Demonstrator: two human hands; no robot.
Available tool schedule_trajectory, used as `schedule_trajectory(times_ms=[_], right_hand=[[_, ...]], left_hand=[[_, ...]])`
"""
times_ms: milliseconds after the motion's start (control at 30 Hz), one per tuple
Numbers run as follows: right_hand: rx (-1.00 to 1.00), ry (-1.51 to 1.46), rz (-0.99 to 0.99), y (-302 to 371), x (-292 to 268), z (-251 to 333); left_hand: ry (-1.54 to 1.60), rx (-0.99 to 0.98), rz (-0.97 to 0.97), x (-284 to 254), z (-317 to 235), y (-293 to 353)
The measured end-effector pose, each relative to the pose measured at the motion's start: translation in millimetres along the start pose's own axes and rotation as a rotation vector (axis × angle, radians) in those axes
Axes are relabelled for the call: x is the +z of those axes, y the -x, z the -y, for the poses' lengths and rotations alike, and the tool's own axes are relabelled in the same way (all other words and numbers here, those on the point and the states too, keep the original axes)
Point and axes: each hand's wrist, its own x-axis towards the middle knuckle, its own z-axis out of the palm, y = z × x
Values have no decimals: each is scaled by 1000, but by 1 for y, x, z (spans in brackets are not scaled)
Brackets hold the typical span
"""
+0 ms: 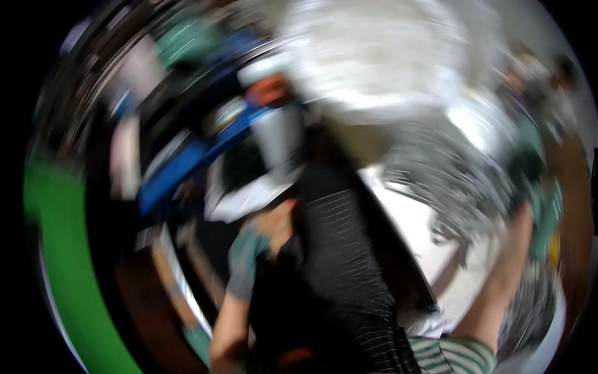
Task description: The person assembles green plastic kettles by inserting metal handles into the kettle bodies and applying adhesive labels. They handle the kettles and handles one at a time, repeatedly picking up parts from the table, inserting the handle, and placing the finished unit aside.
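Motion smears the whole head view. My left hand [249, 252], in a grey-green glove, is at the centre left beside a dark, pale-striped surface [346, 243]. Something tan-orange shows at its fingers; whether that is bare fingertips or a held thing, I cannot tell. My right arm reaches far out to the right, its cuff striped green and white. At its end, my right hand [528, 181] appears as a blurred green glove beside a heap of grey, shiny strand-like material [442, 171]. Its fingers are too smeared to read.
A large whitish translucent bundle [374, 53] fills the top. White board-like surface [405, 224] lies below the grey heap. A blue bar [171, 177] and a light grey cup-shaped thing [277, 140] are at left of centre. Green flooring [68, 249] runs down the left edge.
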Motion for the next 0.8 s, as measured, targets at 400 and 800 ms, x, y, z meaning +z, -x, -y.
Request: schedule_trajectory(times_ms=[400,800], right_hand=[[-918,-41,523,198,64,199],[-644,-290,1057,290,49,282]], left_hand=[[-554,24,-904,-58,2,86],[-926,-1654,-909,-164,170,524]])
